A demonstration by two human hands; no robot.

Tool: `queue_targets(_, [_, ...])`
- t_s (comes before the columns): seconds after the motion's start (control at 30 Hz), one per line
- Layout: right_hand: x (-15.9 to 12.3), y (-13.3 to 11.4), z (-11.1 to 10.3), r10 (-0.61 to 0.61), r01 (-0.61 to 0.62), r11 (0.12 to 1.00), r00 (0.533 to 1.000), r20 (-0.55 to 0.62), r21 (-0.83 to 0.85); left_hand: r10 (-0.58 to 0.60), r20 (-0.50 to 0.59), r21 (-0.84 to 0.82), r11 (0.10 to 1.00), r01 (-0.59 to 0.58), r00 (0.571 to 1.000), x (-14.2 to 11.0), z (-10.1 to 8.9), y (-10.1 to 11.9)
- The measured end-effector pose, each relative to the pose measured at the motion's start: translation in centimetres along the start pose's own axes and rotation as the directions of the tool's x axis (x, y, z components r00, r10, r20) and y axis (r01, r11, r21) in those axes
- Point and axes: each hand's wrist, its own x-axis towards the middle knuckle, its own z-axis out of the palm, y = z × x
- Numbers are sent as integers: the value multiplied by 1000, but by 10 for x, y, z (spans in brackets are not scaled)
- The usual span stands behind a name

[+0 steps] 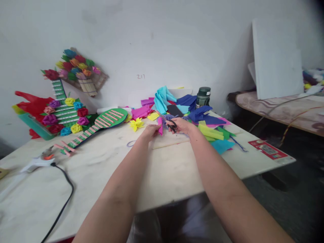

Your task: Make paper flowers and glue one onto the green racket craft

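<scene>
Over the middle of the table my left hand [151, 132] pinches a narrow folded strip of magenta crepe paper [160, 126], held upright. My right hand [181, 125] is closed around the black handles of a pair of scissors [172, 126]. The blades point up and to the left, close to the top of the magenta strip; whether they touch it I cannot tell. Behind the hands lies a tangle of purple yarn [174, 117]. A yellow paper flower [136, 124] rests just left of the hands.
Coloured paper [162, 98] is heaped at the back, beside a dark green jar [203, 97]. More sheets [210, 131] lie right of my right hand. A green guitar-shaped craft [111, 119] and a flower-covered one [66, 113] stand left. A white glue gun [40, 163] trails a black cord.
</scene>
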Motion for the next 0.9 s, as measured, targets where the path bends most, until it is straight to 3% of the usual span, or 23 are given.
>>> queue_targets(0.17, [2,5,-2,28,-26,998,999,-26,48,-15,35,-33,999,16,999,0,-5,3])
queue_targets(0.43, [-5,3,-8,136,-134,990,988,-66,40,48,-31,14,999,-47,998,0,-6,-3])
queue_targets(0.73, [-1,16,-27,167,-168,985,985,52,24,120,-90,82,990,-112,989,2,-8,-6])
queue_targets(0.9, [-2,17,-26,162,-166,983,985,54,79,128,-95,68,990,-122,987,-2,-9,-5])
